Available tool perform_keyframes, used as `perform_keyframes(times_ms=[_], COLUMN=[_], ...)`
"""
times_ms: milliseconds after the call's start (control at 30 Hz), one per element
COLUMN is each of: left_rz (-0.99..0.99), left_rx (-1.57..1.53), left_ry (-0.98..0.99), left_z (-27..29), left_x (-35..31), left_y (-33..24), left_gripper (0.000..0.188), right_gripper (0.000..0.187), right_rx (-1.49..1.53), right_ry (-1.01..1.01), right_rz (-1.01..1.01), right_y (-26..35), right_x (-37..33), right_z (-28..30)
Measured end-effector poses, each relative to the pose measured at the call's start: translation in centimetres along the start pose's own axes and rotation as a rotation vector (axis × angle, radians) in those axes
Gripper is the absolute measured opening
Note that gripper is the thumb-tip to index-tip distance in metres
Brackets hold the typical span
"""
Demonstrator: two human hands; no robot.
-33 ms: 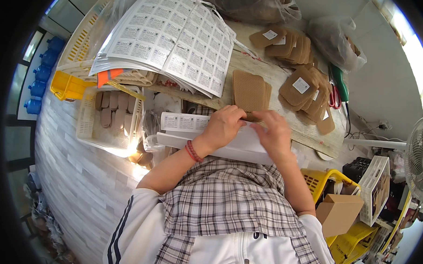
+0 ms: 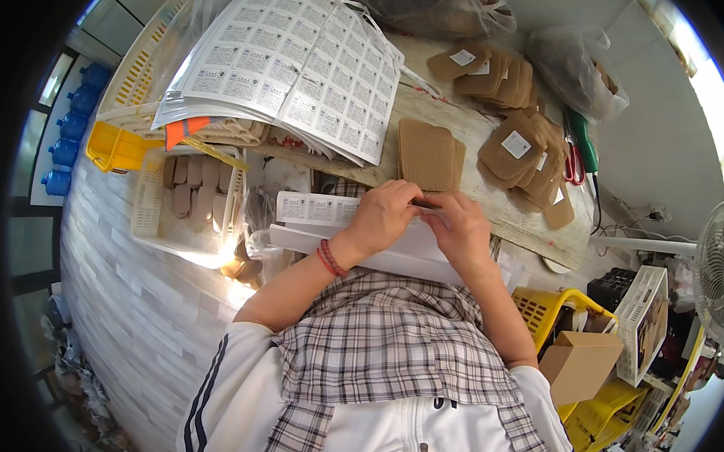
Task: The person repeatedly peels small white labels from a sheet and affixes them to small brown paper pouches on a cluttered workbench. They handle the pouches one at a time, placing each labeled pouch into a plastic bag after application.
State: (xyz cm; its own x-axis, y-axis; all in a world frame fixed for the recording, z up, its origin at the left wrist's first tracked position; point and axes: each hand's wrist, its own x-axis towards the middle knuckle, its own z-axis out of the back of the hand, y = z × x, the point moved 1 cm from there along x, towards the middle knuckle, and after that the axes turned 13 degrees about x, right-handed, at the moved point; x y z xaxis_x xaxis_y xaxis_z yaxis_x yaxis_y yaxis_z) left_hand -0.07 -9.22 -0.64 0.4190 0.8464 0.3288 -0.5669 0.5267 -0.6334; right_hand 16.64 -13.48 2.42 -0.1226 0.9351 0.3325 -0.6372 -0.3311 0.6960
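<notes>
A folded sheet of printed white labels (image 2: pixel 315 210) lies across my lap, its plain white backing (image 2: pixel 392 264) facing up below the printed strip. My left hand (image 2: pixel 385 215) rests over the right part of that strip, with thumb and fingers pinched together. Against its fingertips, my right hand (image 2: pixel 464 228) is closed in a pinch too. A dark sliver shows between the fingertips, but what they hold is mostly hidden. Just beyond my hands, a neat stack of brown textured pads (image 2: pixel 427 155) sits at the table's near edge.
Brown pads with white labels (image 2: pixel 515 145) are heaped on the table (image 2: pixel 454 94) at right, by red scissors (image 2: pixel 574 165) and a green-handled tool (image 2: pixel 582 142). A thick pile of label sheets (image 2: pixel 288 64) lies at left. A white basket (image 2: pixel 143 210) and a yellow crate (image 2: pixel 538 312) flank me.
My right hand has shifted slightly left and closed up against my left hand's fingertips. The brown edge seen between the hands is now mostly covered. My left hand stays in place.
</notes>
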Motion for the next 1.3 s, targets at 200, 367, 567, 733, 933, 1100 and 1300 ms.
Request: perform_keyframes(times_ms=[200,367,567,733,933,1100,1300], left_rz=[0.027,0.145,0.193,0.251,0.264,-0.011,-0.192], left_rx=[0.066,0.028,0.007,-0.074,-0.096,0.213,0.304], left_ry=[0.076,0.121,0.165,0.209,0.238,0.132,0.172], left_z=[2.6,2.2,2.2,2.2,3.0,3.0,0.9], left_x=[-1.2,-1.4,-1.0,-0.6,0.3,1.0,2.2], left_y=[1.8,2.4,2.5,3.1,1.6,0.2,0.6], left_gripper=[0.008,0.008,0.007,0.008,0.008,0.004,0.009], right_gripper=[0.013,0.014,0.016,0.020,0.011,0.003,0.005], right_rx=[0.140,-0.033,-0.091,0.117,0.735,1.116,0.945], right_ry=[-0.045,-0.065,-0.107,-0.096,-0.046,-0.210,-0.035], right_rz=[0.010,0.281,0.409,0.425,-0.083,-0.374,-0.489], right_y=[-3.6,-2.6,-2.7,-3.1,-2.6,-5.7,-9.1], right_x=[-1.1,-0.8,-1.2,-2.0,-2.0,3.4,9.0], right_z=[-1.1,-1.0,-1.7,-1.9,0.7,2.0,-0.2])
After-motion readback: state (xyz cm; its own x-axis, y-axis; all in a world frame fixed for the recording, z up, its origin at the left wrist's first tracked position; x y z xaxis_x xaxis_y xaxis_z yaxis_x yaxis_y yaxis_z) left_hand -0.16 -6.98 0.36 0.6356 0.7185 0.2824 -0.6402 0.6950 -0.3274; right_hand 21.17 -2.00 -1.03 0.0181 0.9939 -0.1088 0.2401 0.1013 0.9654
